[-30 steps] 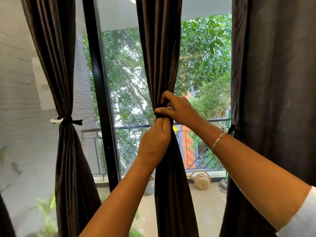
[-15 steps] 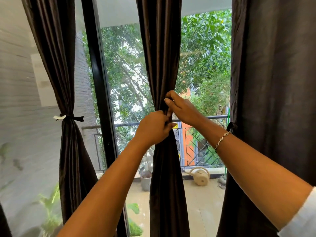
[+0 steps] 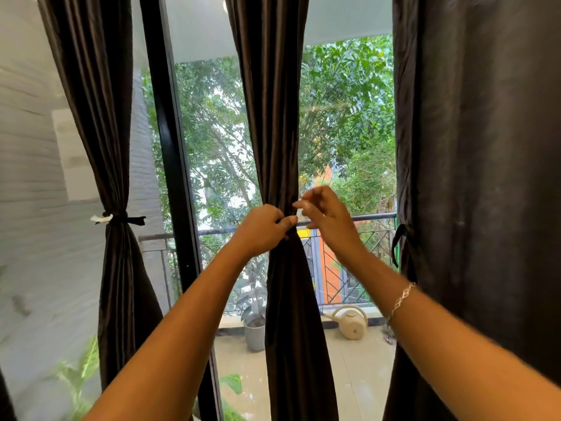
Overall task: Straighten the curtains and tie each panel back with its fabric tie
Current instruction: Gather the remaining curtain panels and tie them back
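A big glass window (image 3: 212,147) with a black frame (image 3: 170,177) looks out on green trees (image 3: 343,95) and a balcony with a watering can (image 3: 349,325).

The right panel (image 3: 485,177) is the biggest thing here. It hangs wide and loose, and its dark tie (image 3: 400,238) dangles at its edge, not wrapped round it yet. The left panel (image 3: 100,117) is already squeezed in at the middle with a knotted tie (image 3: 123,219).

The middle panel (image 3: 270,117) hangs straight up and down, right in front of the person. It is pinched thin at its waist, and both hands are up there.

The left hand (image 3: 262,230) is curled tight on the bunched cloth at the waist and touches it. The right hand (image 3: 329,212) is just beside the panel, on its right side. Its thumb and finger pinch the white tie end (image 3: 300,212). The rest of this tie is hidden under the hands.

The curtain runs up and down, so the tie has to go sideways across it. I think the knot is being made between the two hands. The right hand would pull its end out to the right while the left hand holds the cloth.
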